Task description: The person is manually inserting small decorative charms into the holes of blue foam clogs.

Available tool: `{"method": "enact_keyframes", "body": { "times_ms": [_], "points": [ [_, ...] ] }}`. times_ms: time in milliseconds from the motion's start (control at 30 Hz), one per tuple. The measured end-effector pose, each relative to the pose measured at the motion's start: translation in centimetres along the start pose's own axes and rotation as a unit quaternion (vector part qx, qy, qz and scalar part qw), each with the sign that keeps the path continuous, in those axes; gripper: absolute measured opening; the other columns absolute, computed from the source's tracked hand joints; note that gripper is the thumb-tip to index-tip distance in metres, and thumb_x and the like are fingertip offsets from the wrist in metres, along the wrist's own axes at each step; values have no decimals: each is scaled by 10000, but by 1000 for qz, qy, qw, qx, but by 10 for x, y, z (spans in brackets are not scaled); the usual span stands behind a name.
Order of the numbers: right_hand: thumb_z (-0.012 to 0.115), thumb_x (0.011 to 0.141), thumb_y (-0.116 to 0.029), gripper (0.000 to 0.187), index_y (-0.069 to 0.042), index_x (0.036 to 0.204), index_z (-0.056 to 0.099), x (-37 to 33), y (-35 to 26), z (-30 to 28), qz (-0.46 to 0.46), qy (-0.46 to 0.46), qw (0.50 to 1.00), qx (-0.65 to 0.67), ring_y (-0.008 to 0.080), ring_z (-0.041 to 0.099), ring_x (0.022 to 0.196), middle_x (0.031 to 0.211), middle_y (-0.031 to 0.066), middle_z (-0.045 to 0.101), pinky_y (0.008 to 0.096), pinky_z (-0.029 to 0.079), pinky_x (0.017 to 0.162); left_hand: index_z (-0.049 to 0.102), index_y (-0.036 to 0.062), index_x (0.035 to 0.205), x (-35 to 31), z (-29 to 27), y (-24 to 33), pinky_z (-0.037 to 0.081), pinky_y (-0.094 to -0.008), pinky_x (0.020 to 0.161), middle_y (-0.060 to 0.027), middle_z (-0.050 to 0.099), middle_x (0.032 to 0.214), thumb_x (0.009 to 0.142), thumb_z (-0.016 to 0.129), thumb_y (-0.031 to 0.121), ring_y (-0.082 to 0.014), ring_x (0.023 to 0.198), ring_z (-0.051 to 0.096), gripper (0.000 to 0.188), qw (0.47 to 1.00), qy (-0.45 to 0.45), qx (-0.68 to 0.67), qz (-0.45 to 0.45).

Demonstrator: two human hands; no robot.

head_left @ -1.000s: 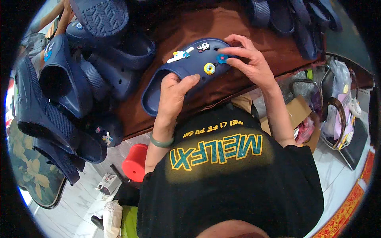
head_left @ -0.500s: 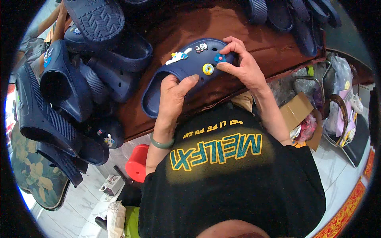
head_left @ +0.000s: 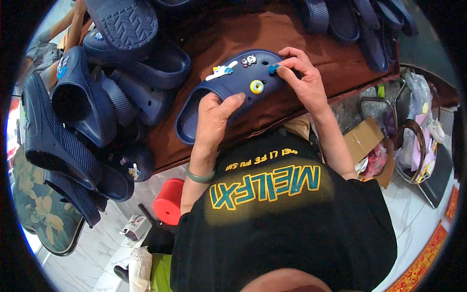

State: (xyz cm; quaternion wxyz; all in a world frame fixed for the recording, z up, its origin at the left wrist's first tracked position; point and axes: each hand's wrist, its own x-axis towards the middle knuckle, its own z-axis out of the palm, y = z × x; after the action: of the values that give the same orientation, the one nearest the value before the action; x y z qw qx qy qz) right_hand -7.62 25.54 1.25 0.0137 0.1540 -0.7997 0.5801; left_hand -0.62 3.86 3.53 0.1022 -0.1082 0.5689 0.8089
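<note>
A navy blue clog (head_left: 238,78) lies tilted over the brown cloth, its toe toward the upper right. My left hand (head_left: 214,114) is closed on its near side, thumb on top and the other fingers hidden underneath. Near the toe, my right hand (head_left: 307,82) pinches a small blue shoe charm (head_left: 273,69) between thumb and finger. Whether that charm's stem is in a hole cannot be seen. On the clog's upper sit a yellow and blue donut charm (head_left: 256,87), a black and white animal charm (head_left: 249,60) and a white, long-eared charm (head_left: 221,71).
Many navy clogs (head_left: 80,102) are piled at the left, and more clogs (head_left: 343,22) lie at the far right of the brown cloth (head_left: 233,29). A red stool (head_left: 169,200) stands below the table edge. At right are an open cardboard box (head_left: 365,141) and a bag-filled basket (head_left: 416,146).
My right fingers have shifted with the blue charm slightly up and right, uncovering a hole beside it. The clog and my left hand have barely moved.
</note>
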Motion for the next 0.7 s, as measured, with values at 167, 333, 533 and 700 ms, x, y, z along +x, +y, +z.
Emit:
{"method": "enact_keyframes", "body": {
  "times_ms": [167, 333, 533, 700],
  "points": [
    [723, 864, -168, 191, -10, 969, 708, -5, 3, 2, 74, 85, 977, 179, 115, 558, 945, 1028, 27, 612, 236, 427, 854, 645, -34, 1128, 2, -1, 0, 470, -273, 887, -58, 670, 1058, 839, 636, 126, -130, 955, 613, 331, 1000, 1, 2, -10],
    [713, 881, -190, 232, -7, 1024, 701, -8, 3, -1, 177, 83, 946, 257, 61, 539, 768, 855, -16, 631, 195, 415, 703, 650, -38, 1117, 2, 0, 2, 471, -272, 879, -59, 672, 1055, 835, 635, 127, -128, 943, 614, 327, 1000, 2, -13, -22],
    [702, 887, -184, 252, -1, 1060, 697, -8, -4, -11, 186, 61, 947, 254, 53, 543, 733, 843, 1, 658, 203, 411, 668, 647, -38, 1125, 1, -1, 2, 470, -270, 878, -59, 671, 1058, 833, 634, 130, -130, 943, 614, 337, 1000, 1, -7, -18],
    [695, 890, -179, 261, 5, 1076, 693, -8, -3, -12, 170, 46, 956, 234, 54, 558, 741, 870, 18, 678, 202, 409, 667, 648, -34, 1132, 0, -1, 3, 467, -268, 882, -57, 672, 1058, 830, 638, 132, -130, 946, 612, 344, 1000, 1, -15, -19]
  ]
}}
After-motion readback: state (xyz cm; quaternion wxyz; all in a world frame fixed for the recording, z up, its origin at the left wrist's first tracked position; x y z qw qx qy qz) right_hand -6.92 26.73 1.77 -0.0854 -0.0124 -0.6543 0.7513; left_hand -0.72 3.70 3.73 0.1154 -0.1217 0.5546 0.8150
